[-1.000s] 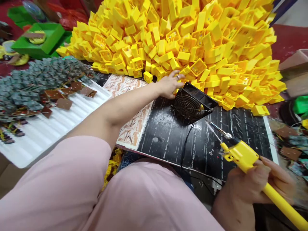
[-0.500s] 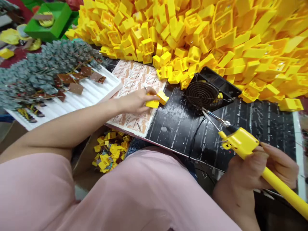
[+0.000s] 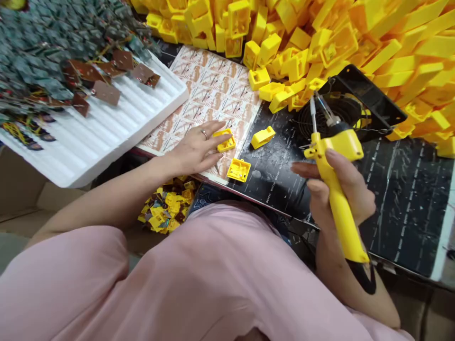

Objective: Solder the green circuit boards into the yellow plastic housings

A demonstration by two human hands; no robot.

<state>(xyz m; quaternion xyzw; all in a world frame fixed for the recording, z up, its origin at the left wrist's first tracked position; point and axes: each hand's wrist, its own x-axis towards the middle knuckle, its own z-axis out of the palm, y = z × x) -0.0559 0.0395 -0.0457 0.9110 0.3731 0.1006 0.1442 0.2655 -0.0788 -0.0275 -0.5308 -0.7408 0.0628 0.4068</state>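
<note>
My left hand (image 3: 194, 149) lies over the patterned sheet with its fingers spread. Its fingertips rest at a small yellow plastic case (image 3: 225, 140), without gripping it. Two more yellow pieces are close by: an open case (image 3: 239, 170) with its hollow side up, and a case on its side (image 3: 263, 137) farther right. In my right hand (image 3: 343, 189), a yellow soldering gun (image 3: 336, 199) is held with the fingers wrapped round its handle. Its metal tip and feed tube point up and away, in front of the black fan.
A large heap of yellow cases (image 3: 277, 57) spans the back. Behind the gun stands a black fan (image 3: 369, 99). On the left, a white foam tray (image 3: 131, 109) bears circuit boards with wires (image 3: 106, 92). Below the table edge, a box holds yellow scraps (image 3: 167, 208).
My left hand has opened, and the yellow pieces now lie apart on the table. My right hand has raised the soldering gun and swung it leftward and more upright. The view has shifted.
</note>
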